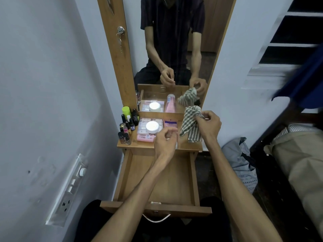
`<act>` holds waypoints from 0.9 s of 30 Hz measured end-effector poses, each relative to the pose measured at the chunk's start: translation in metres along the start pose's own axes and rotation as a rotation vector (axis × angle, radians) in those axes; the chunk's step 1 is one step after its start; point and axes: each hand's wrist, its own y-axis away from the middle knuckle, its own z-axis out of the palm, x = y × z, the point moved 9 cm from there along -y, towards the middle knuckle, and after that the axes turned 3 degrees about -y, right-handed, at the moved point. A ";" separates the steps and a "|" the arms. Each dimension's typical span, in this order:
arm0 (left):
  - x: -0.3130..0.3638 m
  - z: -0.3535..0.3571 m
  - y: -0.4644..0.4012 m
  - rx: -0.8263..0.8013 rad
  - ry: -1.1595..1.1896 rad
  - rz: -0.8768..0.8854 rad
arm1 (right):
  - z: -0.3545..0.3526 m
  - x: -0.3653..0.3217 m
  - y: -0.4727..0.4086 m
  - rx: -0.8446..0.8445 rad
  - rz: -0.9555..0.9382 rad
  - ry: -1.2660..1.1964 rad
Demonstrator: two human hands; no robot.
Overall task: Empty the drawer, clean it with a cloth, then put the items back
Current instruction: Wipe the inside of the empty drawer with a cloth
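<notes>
The wooden drawer [129, 173] is pulled out toward me, and its floor is bare. My right hand [208, 126] is shut on a grey-and-white striped cloth [189, 124], which hangs above the right end of the dresser top [157, 145]. My left hand [166, 140] hovers over the top's front edge with its fingers loosely curled and nothing in it. On the top lie a white round jar [152, 126], flat pink packets [146, 137], a pink-and-purple pack [170, 123] and a cluster of small bottles [126, 126].
A tall mirror [174, 49] stands behind the top and reflects me and the items. A switch panel [70, 189] is on the left wall. A bed [300, 163] and a bundle of clothes [241, 163] lie to the right.
</notes>
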 end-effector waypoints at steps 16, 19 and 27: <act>0.030 0.001 0.044 -0.234 0.266 -0.143 | -0.002 -0.033 0.110 -0.326 0.385 -0.773; 0.011 -0.005 0.058 -0.218 0.249 -0.217 | 0.008 -0.014 0.136 -0.360 0.459 -0.757; -0.054 -0.029 0.098 -0.201 0.237 -0.355 | 0.023 0.051 0.194 -0.685 0.613 -0.272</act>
